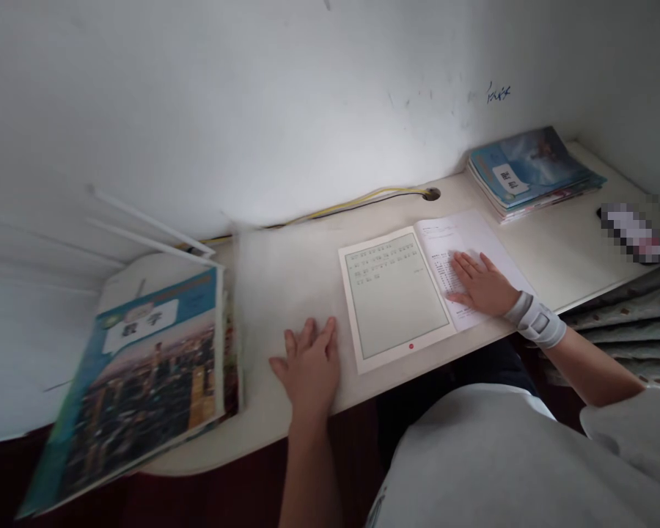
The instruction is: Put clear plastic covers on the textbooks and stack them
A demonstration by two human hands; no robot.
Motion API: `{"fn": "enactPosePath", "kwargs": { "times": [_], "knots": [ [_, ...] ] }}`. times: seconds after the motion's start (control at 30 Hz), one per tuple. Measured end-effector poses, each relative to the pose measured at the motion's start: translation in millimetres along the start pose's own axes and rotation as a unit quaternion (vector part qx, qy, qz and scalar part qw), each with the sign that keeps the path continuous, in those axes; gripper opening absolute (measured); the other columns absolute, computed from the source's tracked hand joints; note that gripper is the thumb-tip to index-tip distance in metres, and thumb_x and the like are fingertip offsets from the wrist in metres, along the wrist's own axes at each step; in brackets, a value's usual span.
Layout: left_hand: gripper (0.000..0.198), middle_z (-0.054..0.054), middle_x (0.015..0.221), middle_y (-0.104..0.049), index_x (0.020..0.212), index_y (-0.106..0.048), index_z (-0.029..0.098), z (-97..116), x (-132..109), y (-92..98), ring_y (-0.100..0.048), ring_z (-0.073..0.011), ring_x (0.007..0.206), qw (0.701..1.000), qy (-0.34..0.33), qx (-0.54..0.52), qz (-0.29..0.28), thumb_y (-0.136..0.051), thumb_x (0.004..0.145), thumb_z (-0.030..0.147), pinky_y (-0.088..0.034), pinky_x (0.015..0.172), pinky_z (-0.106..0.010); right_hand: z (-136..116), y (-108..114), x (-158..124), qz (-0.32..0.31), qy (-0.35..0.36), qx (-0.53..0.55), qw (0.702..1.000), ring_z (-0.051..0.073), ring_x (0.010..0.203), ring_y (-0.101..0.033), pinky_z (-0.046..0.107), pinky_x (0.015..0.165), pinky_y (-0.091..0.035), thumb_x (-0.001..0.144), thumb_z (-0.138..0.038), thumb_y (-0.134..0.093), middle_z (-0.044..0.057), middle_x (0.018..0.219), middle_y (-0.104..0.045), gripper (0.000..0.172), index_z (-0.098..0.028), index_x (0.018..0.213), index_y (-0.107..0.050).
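An open book [401, 304] lies on the white desk, its left page bordered in green with a few lines of print at the top. The right page is white and densely printed. On that page rests my right hand [485, 284], palm down with the fingers stretched out, covering part of the text. A grey wristband [537, 320] wraps the right wrist. My left hand [311, 367] lies flat on the bare desktop [291, 271], left of the book and apart from it, fingers spread. Neither hand holds anything.
A pile of books [528, 172] with blue covers sits at the back right, near a blurred-out phone-like object [635, 233]. Another stack, topped by a city-skyline book [143, 381], overhangs the left desk edge. Yellow and black cables [357, 202] run along the wall to a hole [431, 194].
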State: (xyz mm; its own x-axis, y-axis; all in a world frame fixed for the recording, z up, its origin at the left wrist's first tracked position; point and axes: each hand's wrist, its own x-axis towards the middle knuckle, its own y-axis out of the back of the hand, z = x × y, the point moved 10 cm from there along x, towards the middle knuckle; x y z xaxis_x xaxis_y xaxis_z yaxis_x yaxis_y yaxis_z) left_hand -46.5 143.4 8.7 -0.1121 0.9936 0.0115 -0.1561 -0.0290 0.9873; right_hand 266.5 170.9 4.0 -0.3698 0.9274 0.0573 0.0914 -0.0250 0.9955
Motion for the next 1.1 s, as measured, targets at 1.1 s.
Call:
{"fn": "enactPosePath", "kwargs": {
  "times": [1.1],
  "knots": [
    [0.018, -0.012, 0.099, -0.071, 0.085, -0.07, 0.015, 14.3, 37.7, -27.8, -0.065, -0.0159, 0.079, 0.688, 0.177, -0.655, -0.258, -0.064, 0.074, 0.028, -0.05, 0.07, -0.027, 1.5, -7.3, -1.6, 0.086, 0.009, -0.013, 0.996, 0.031, 0.135, -0.034, 0.052, 0.108, -0.025, 0.089, -0.064, -0.017, 0.018, 0.146, -0.036, 0.082, -0.009, 0.149, -0.016]
  ]
}}
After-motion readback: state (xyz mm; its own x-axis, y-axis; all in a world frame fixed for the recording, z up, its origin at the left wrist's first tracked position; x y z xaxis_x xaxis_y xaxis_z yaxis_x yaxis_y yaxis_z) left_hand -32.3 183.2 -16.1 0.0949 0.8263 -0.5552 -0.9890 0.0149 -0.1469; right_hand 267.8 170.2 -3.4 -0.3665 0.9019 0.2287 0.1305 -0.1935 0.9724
